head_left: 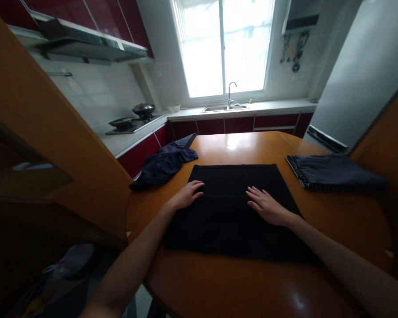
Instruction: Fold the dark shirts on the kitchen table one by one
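A black folded cloth (232,229) lies spread flat on the wooden table (219,282), its far edge straight. My left hand (187,194) rests on the cloth near its left edge, fingers stretched out over it. Toward the right side, my right hand (267,206) lies palm down on the same cloth with its fingers extended. Neither hand grips anything. A faint crease runs across the cloth between the two hands.
A crumpled dark blue garment (167,161) sits at the table's left edge. Folded grey-blue fabric (334,171) lies on the right. Beyond the table are a sink (215,108), a stove (135,126) with two pans, and a fridge (361,75). A wooden frame (53,110) stands close on the left.
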A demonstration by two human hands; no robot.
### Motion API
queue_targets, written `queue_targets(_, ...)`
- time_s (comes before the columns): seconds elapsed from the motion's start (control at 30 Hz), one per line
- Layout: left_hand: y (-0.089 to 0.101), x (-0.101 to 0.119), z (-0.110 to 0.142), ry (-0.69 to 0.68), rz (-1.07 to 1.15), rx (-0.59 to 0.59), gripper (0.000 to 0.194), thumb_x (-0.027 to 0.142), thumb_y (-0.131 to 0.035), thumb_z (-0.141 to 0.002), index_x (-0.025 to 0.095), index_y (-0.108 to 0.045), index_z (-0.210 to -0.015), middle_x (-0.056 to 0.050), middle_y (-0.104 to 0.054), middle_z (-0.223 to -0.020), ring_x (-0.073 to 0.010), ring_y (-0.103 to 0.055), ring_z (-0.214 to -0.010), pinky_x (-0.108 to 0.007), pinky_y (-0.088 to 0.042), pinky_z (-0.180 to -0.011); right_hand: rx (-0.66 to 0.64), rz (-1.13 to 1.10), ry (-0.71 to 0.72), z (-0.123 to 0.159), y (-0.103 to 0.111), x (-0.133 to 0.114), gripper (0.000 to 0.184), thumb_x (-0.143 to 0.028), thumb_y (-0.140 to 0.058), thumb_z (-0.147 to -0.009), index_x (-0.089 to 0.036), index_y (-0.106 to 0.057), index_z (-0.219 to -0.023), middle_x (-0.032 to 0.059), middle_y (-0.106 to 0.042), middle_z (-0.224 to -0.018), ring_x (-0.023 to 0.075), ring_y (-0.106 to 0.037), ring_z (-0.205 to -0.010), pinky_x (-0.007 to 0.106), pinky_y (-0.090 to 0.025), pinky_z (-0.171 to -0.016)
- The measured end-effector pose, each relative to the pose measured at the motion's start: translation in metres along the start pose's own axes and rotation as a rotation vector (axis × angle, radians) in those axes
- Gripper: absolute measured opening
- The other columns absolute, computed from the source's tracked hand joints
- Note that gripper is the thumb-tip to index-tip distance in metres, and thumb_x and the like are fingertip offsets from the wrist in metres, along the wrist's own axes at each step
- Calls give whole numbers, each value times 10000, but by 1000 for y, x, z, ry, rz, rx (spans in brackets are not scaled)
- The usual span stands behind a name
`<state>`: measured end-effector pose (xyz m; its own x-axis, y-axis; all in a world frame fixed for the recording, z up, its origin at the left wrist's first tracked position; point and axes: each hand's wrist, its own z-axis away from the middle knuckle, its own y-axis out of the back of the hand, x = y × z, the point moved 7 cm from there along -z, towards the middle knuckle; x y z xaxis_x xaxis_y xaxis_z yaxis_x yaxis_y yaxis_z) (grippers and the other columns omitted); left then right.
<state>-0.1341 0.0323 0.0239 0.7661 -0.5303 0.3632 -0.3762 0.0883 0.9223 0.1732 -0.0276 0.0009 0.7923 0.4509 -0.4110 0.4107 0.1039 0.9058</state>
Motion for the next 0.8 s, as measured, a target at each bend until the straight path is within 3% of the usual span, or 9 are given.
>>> queue_targets(0.1,19,-20,-1,98,69,65,429,515,-509,-917,155,-695,-1059,-106,-690,-1025,-236,-642,-940,-337,-482,-868,104,-80,-44,-4,27,19,422,-354,-416,-983,-155,-685,-1240,157,-621,-1349,277,-546,-1282,427,-383,-1110)
queue_targets(0.2,21,-22,2,185,130,-22,418,551,-505,-899,176,-689,-900,-45,-664,-816,-196,-605,-751,-290,-458,-707,143,-64,-137,-2,50,43,297,-272,-495,-930,-172,-745,-1053,129,-717,-1094,254,-654,-1031,364,-477,-952)
queue_targets(0.37,16,-12,10,190,210,-183,471,642,-572,-828,185,-665,-896,-5,-618,-759,-170,-550,-689,-255,-412,-623,-39,-109,-245,7,56,79,189,-322,-607,-863,-184,-736,-874,72,-720,-847,195,-650,-751,277,-474,-677)
queue_targets(0.47,17,-9,11,163,225,-218,487,653,-560,-836,178,-669,-848,-3,-616,-751,-170,-549,-693,-253,-407,-622,-68,-121,-254,8,55,89,161,-320,-628,-841,-185,-715,-839,51,-705,-797,176,-629,-702,261,-440,-625)
queue_targets(0.63,20,-7,5,179,276,-161,541,655,-487,-884,165,-714,-844,-13,-656,-764,-180,-575,-716,-267,-438,-677,-70,-74,-257,7,53,88,115,-277,-632,-829,-183,-697,-826,51,-700,-812,168,-621,-718,256,-425,-635)
queue_targets(0.8,18,-5,1,225,460,-80,516,623,-624,-808,150,-753,-969,-61,-731,-924,-213,-635,-854,-277,-471,-776,-65,-55,-273,8,53,86,92,-257,-637,-824,-183,-692,-827,49,-695,-808,165,-609,-709,255,-419,-628)
